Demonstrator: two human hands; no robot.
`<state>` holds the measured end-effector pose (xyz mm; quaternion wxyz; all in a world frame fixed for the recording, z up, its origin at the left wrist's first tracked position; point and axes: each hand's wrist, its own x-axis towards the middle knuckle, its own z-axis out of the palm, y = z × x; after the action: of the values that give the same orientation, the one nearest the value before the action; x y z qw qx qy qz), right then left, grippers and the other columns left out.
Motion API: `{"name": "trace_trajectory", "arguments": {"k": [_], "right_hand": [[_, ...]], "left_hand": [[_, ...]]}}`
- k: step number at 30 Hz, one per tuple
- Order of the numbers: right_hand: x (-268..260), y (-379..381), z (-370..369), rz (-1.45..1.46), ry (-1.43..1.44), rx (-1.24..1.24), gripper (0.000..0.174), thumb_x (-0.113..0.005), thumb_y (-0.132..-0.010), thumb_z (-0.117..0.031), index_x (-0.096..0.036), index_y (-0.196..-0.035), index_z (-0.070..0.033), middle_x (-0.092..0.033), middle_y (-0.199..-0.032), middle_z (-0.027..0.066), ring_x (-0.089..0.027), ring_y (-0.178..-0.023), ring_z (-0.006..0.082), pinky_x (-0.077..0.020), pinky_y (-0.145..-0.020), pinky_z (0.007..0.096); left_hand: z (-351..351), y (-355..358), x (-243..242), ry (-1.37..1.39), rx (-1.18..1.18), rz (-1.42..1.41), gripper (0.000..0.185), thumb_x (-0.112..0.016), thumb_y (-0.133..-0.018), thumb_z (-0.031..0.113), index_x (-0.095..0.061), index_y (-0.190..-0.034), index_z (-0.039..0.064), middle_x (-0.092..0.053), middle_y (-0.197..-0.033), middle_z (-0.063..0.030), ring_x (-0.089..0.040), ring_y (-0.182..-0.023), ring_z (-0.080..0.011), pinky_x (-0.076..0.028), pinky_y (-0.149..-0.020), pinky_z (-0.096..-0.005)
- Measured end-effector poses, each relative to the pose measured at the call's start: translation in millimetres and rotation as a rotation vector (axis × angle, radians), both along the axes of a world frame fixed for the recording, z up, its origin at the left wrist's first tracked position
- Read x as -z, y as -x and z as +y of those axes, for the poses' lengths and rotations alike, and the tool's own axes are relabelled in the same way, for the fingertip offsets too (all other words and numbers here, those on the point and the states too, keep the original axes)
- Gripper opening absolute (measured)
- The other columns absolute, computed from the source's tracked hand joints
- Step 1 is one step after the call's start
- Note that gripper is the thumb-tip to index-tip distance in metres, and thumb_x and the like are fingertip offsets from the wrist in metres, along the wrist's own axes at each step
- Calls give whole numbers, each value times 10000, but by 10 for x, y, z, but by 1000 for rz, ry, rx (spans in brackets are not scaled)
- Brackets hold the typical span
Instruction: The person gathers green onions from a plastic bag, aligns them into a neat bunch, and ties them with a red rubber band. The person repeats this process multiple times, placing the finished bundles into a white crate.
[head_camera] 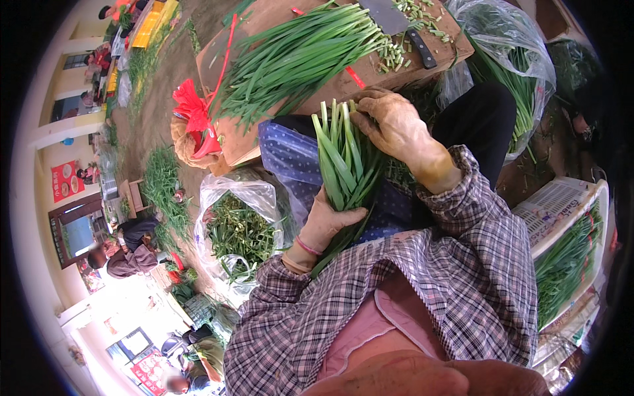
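Observation:
My left hand [328, 225], in a pale glove with a pink band at the wrist, is closed around a bunch of garlic chives [342, 171] held upright over my lap. My right hand [396, 131], in a stained yellowish glove, has its bent fingers at the pale stalk ends; whether they pinch a stalk is hidden. Beyond my knees, a larger pile of garlic chives [307, 54] lies on a wooden board [450, 47]. A cleaver [389, 17] with a black handle rests beside the pile's stalk ends, among short cut stalk pieces [394, 57].
Red ties [187, 104] hang at the board's left corner. A clear plastic bag [237, 185] of trimmings stands at left. Another plastic bag [520, 29] holds chives at right, near a white plastic basket [554, 203] of tied bundles. Other people [133, 257] sit farther left.

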<state>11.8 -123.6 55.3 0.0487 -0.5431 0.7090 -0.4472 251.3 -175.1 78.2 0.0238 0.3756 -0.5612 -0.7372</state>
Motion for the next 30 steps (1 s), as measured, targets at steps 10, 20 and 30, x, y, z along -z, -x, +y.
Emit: {"name": "trace_trajectory", "arguments": {"k": [10, 20, 30], "right_hand": [[-179, 436, 229, 66, -151, -94, 319, -691, -839, -308, -690, -998, -32, -666, -991, 187, -627, -980, 376, -496, -881, 464], [226, 469, 7, 281, -156, -8, 138, -669, -836, -121, -668, -934, -24, -674, -896, 146, -669, -851, 336, -561, -766, 422], [93, 661, 531, 284, -543, 126, 415, -716, -834, -271, -607, -1171, -55, -680, -900, 177, -660, -939, 368, -527, -807, 467]], "left_hand": [[13, -24, -3, 19, -11, 24, 638, -799, -711, -56, -541, -1290, 15, -657, -1196, -62, -618, -1079, -153, -483, -968, -310], [9, -17, -44, -13, -25, 57, 628, -791, -719, -54, -547, -1293, 19, -655, -1195, -58, -613, -1087, -154, -479, -969, -313], [-135, -152, -148, -104, -152, 51, 527, -753, -745, -43, -584, -1241, 18, -677, -1101, -48, -644, -966, -152, -516, -868, -304]]}}
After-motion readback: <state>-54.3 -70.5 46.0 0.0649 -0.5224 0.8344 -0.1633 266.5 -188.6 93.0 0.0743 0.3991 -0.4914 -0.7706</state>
